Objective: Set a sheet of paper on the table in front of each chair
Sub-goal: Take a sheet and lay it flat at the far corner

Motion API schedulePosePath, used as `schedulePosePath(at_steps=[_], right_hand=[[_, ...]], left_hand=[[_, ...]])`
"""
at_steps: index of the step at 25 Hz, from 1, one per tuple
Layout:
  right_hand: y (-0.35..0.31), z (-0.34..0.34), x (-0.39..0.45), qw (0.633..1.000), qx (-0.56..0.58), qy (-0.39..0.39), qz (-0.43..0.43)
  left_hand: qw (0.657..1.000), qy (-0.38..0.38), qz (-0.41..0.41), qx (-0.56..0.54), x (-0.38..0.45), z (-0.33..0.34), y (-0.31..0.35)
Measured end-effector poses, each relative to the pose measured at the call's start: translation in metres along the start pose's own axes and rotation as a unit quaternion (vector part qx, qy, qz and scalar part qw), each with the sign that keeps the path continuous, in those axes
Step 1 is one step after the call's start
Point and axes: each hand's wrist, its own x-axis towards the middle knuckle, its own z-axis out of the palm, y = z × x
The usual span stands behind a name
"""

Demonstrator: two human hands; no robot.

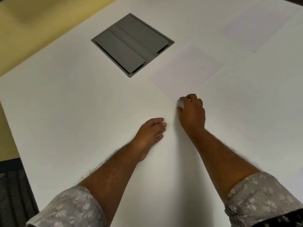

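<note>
A white sheet of paper [186, 69] lies flat on the white table [73, 104], right of the grey hatch. My right hand [191, 112] pinches that sheet's near corner between thumb and fingers. My left hand [152, 133] rests on the bare tabletop a little to the left, fingers loosely curled, holding nothing. A second white sheet [255, 28] lies farther away at the upper right, faint against the table.
A grey square cable hatch [132, 45] is set into the tabletop ahead of me. A dark mesh chair [13, 194] shows at the lower left beside the table's edge. Yellowish floor [32, 22] lies beyond the table's far left edge.
</note>
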Motion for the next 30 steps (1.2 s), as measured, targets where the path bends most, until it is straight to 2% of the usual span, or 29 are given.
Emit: schedulePosePath(at_steps=[5, 8, 11, 15, 17, 20, 22, 23, 24, 25, 26, 27, 28, 29, 30], right_hand=[[0.013, 0.014, 0.021, 0.992, -0.048, 0.054, -0.104], [0.013, 0.006, 0.023, 0.988, -0.021, 0.081, -0.131], [-0.003, -0.015, 0.004, 0.985, 0.063, 0.105, -0.12], [-0.024, -0.043, -0.046, 0.97, 0.199, 0.111, -0.085], [-0.029, -0.055, -0.069, 0.966, 0.224, 0.103, -0.074], [-0.032, -0.07, -0.096, 0.966, 0.226, 0.097, -0.079], [-0.039, -0.082, -0.115, 0.949, 0.295, 0.105, -0.026], [-0.042, -0.085, -0.124, 0.919, 0.374, 0.109, 0.055], [-0.047, -0.09, -0.13, 0.863, 0.469, 0.099, 0.162], [-0.052, -0.095, -0.132, 0.775, 0.566, 0.062, 0.274], [-0.052, -0.097, -0.132, 0.67, 0.65, 0.005, 0.36], [-0.047, -0.093, -0.132, 0.583, 0.701, -0.043, 0.409], [-0.045, -0.092, -0.133, 0.537, 0.726, -0.075, 0.422], [-0.047, -0.092, -0.136, 0.529, 0.734, -0.093, 0.415], [-0.05, -0.091, -0.139, 0.541, 0.73, -0.095, 0.406]], left_hand=[[1.0, 0.008, -0.005, 0.002, 0.012, -0.005, -0.007], [1.0, -0.001, -0.012, -0.006, 0.015, 0.0, -0.009], [0.995, -0.028, -0.023, -0.09, 0.021, 0.014, -0.005], [0.963, -0.049, -0.02, -0.266, 0.022, 0.037, 0.013], [0.958, -0.057, 0.016, -0.279, 0.013, 0.043, 0.018], [0.97, -0.016, 0.046, -0.238, -0.01, 0.04, 0.021], [0.976, 0.002, 0.056, -0.211, -0.031, 0.032, 0.021], [0.978, 0.003, 0.061, -0.201, -0.042, 0.027, 0.019], [0.98, 0.002, 0.065, -0.188, -0.054, 0.02, 0.016], [0.984, 0.002, 0.07, -0.165, -0.069, 0.011, 0.013], [0.988, 0.003, 0.076, -0.136, -0.084, 0.002, 0.011], [0.992, 0.006, 0.079, -0.102, -0.096, -0.008, 0.007], [0.994, 0.013, 0.082, -0.076, -0.11, -0.02, 0.003], [0.995, 0.02, 0.083, -0.058, -0.125, -0.034, 0.0], [0.995, 0.027, 0.084, -0.043, -0.139, -0.05, -0.005]])
